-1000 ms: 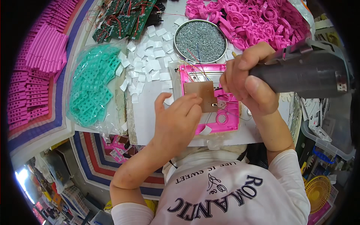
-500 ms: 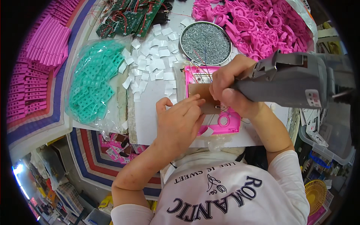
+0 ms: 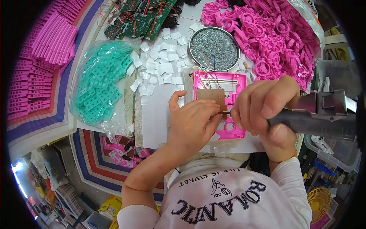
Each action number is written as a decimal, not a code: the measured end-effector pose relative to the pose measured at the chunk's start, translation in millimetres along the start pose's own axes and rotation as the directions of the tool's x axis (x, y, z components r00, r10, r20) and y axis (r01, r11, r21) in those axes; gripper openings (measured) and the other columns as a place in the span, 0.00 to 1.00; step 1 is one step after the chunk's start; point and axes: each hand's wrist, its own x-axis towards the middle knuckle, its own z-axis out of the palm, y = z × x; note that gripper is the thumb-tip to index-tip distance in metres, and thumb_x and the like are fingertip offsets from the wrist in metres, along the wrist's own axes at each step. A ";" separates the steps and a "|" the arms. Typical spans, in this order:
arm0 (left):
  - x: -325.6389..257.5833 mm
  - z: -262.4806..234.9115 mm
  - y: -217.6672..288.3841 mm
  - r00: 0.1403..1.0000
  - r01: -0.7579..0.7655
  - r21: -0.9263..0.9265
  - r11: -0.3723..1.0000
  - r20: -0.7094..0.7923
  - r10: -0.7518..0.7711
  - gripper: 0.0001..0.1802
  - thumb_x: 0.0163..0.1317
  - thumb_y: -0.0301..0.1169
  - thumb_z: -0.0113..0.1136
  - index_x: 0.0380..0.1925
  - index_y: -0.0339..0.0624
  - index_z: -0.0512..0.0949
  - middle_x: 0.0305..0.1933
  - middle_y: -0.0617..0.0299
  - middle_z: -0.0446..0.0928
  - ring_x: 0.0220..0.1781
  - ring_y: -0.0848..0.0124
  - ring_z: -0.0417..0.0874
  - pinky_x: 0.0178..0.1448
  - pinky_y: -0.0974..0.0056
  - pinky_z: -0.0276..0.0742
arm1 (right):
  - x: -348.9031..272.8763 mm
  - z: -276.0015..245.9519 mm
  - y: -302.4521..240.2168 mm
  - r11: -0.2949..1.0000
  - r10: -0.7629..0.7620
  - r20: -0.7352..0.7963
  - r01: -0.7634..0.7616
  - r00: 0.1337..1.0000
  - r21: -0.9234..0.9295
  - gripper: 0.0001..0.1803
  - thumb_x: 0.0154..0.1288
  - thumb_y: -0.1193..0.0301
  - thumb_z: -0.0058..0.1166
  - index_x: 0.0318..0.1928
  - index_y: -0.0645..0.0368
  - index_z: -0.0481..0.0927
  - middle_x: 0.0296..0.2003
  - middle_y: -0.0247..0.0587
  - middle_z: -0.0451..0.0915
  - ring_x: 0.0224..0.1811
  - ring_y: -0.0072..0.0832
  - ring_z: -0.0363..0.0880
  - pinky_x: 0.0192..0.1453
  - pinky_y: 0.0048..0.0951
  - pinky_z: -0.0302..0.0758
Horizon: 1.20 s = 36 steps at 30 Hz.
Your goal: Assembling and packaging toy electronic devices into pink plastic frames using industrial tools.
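My right hand (image 3: 268, 108) is wrapped round a grey electric screwdriver (image 3: 318, 124), which lies nearly level. Its thin bit points left and meets the fingertips of my left hand (image 3: 196, 120). Those fingers press together on a brown circuit board (image 3: 211, 94), with the little finger raised. Whether a screw sits at the bit's tip is hidden by the fingers. Beneath the board is a pink plastic housing (image 3: 240, 84) with a round ring moulded in its near right part. Thin coloured wires run from the housing's far side toward a round metal dish of screws (image 3: 214, 49).
White paper squares (image 3: 164, 63) lie scattered left of the dish. A clear bag of teal parts (image 3: 101, 84) stands farther left, with green circuit boards (image 3: 141, 19) behind. Pink ring parts (image 3: 270, 34) heap at the far right; pink strips (image 3: 53, 38) stack at far left.
My right hand and the screwdriver have moved right and toward me, off the board, uncovering more of the housing. My left hand stays at the board. The whole view has shifted slightly.
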 end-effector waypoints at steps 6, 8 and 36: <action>45.4 -18.0 -2.7 0.964 -0.163 0.047 0.986 0.218 0.149 0.08 0.54 0.32 0.71 0.32 0.46 0.82 0.35 0.64 0.85 0.40 0.65 0.87 0.66 0.46 0.63 | -0.3 -13.7 2.9 0.999 -0.011 -0.021 0.012 1.000 0.030 0.19 0.66 0.58 0.68 0.44 0.52 0.71 0.16 0.27 0.69 0.15 0.20 0.64 0.21 0.26 0.68; 85.3 -33.0 -37.8 0.968 -0.125 -0.204 0.971 0.188 0.164 0.09 0.54 0.30 0.69 0.36 0.46 0.84 0.37 0.63 0.85 0.39 0.63 0.85 0.56 0.55 0.74 | 3.3 -16.3 9.9 0.999 -0.017 -0.001 0.017 1.000 0.038 0.19 0.67 0.59 0.66 0.46 0.53 0.70 0.16 0.27 0.68 0.16 0.20 0.64 0.21 0.26 0.67; 143.2 -23.8 -84.8 0.968 -0.021 0.495 0.869 -0.208 0.142 0.12 0.59 0.41 0.63 0.25 0.48 0.86 0.29 0.59 0.85 0.39 0.58 0.86 0.53 0.46 0.63 | 23.9 -6.3 72.5 0.960 0.035 0.167 0.013 0.985 -0.278 0.15 0.69 0.68 0.62 0.39 0.58 0.67 0.17 0.35 0.70 0.17 0.21 0.66 0.23 0.27 0.67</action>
